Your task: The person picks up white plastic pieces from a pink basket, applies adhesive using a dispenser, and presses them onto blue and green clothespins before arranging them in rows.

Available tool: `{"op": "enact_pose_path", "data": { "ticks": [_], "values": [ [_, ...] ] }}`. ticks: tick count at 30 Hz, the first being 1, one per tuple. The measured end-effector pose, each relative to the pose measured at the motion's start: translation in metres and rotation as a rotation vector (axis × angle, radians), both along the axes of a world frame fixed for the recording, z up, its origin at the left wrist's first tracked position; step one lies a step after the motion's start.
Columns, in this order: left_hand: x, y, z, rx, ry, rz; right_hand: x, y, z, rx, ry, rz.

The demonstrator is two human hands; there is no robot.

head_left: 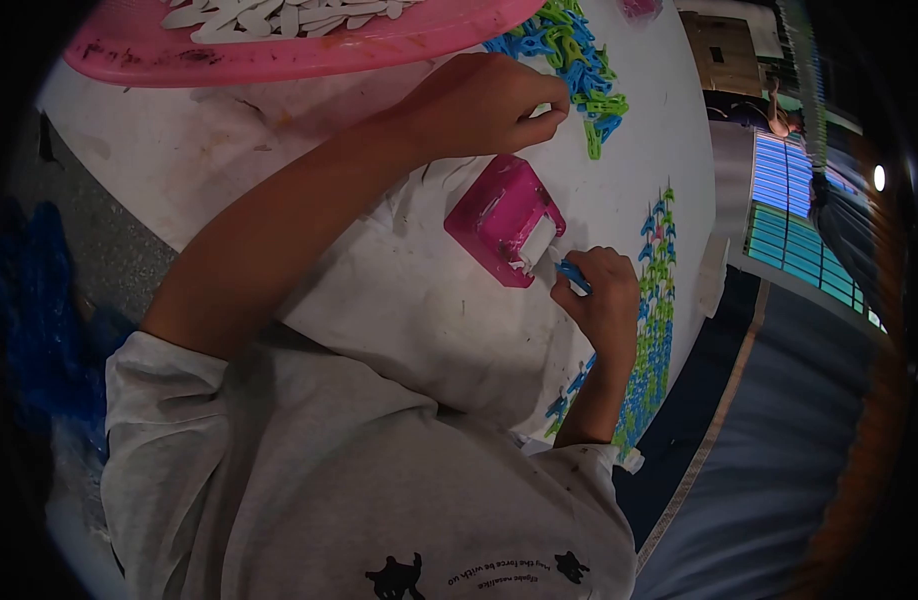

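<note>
My right hand (604, 295) is closed on a blue clothespin (576, 277), held at the near right corner of a pink plastic container (469, 212). A white block or pad (536, 243) sits at that side of the container, smeared with white; the clothespin's far tip is hard to make out against it. My left hand (504, 105) is beside a loose pile of blue and green clothespins (569, 55). Its thumb and fingers are curled into a pinch; what they hold, if anything, cannot be made out.
A pink tray (309, 60) with many flat white spoon-shaped pieces (269, 17) stands at the far left. Rows of blue and green clothespins (654, 330) line the right side of the white table (419, 290). A dark blue curtain (769, 440) hangs beyond; another person's arm (777, 112) shows at upper right.
</note>
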State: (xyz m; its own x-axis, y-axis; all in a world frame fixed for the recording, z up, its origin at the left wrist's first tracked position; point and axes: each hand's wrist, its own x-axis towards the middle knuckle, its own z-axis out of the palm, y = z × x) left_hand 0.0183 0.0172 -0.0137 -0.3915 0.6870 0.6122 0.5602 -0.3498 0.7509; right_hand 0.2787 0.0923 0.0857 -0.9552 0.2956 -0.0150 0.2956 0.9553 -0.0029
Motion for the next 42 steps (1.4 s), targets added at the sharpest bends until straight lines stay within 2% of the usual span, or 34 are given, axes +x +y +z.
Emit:
{"op": "enact_pose_path", "data": {
  "ticks": [3,5,11,20,23,24,27,28,30,35,37,38,41,42],
  "values": [
    [-0.001,-0.001,0.001,-0.022,0.002,-0.016,0.001,-0.002,0.008,-0.112,0.066,-0.067],
    [0.0,-0.001,0.001,-0.04,-0.012,-0.022,0.003,-0.004,0.012,-0.352,0.256,-0.233],
    [0.001,-0.003,0.003,-0.093,-0.06,-0.049,0.019,-0.001,0.008,-0.602,0.488,-0.269],
    [0.001,-0.005,0.006,-0.152,-0.059,-0.065,0.026,-0.006,-0.002,-0.788,0.566,-0.369],
    [-0.001,-0.004,0.006,-0.117,-0.042,-0.08,0.027,-0.011,-0.015,-0.803,0.79,-0.413],
    [-0.001,-0.004,0.006,-0.091,-0.068,-0.09,0.026,-0.012,-0.019,-0.783,0.835,-0.417],
    [0.005,-0.006,0.011,-0.089,-0.113,-0.133,0.027,-0.011,-0.025,-0.258,0.862,-0.454],
    [0.006,-0.007,0.014,-0.123,-0.132,-0.132,0.031,-0.011,-0.028,-0.221,0.916,-0.482],
    [0.009,-0.009,0.021,-0.16,-0.108,-0.129,0.039,-0.009,-0.04,-0.198,0.994,-0.628],
    [0.012,-0.011,0.019,-0.156,-0.02,-0.13,0.057,0.001,-0.06,-0.104,1.218,-0.795],
    [0.012,-0.011,0.015,-0.154,0.019,-0.138,0.068,0.008,-0.063,-0.241,1.352,-0.844],
    [0.011,-0.01,0.015,-0.165,0.014,-0.122,0.075,0.012,-0.066,-0.227,1.394,-0.857],
    [0.016,-0.011,0.017,-0.158,-0.02,-0.114,0.1,0.023,-0.07,-0.144,1.446,-0.916],
    [0.017,-0.012,0.017,-0.152,0.0,-0.132,0.107,0.024,-0.07,-0.15,1.447,-1.005]
  ]
}}
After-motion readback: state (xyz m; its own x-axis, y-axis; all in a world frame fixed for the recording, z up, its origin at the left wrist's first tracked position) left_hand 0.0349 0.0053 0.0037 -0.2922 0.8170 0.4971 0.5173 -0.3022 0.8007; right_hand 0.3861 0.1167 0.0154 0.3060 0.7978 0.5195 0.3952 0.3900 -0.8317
